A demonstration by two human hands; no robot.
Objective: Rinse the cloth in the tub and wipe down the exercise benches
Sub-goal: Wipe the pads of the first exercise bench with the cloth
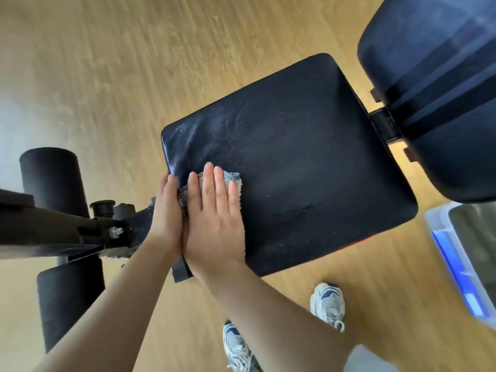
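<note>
Two white-and-blue sneakers [328, 304] stand on the wooden floor [107, 63] at the near side of the seat pad [295, 157], the landmark for everything else. Closer to that pad, both bare forearms reach up to its near-left corner. The right hand [214, 218] lies flat on the pad with its fingers [209, 189] straight and spread a little, pressing the cloth [232, 178] against the black vinyl; only a grey-white checked edge of the cloth shows past the fingertips and another bit shows between the two hands. The left hand [166, 208] sits just beside the right, touching it along the thumb side, its fingers curled over the pad's left edge and onto the cloth's corner. Left of the pad, the black metal frame [53, 232] runs off, with two black foam rollers [53, 181] on either side of it. Right of the pad and near its lower corner, a clear plastic tub [440, 229] with a blue handle stands on the floor, partly cut by the picture's edge. Beyond the pad's far end, across a hinge bracket [383, 124], the padded backrest [442, 76] rises, dark blue-black like the seat
</note>
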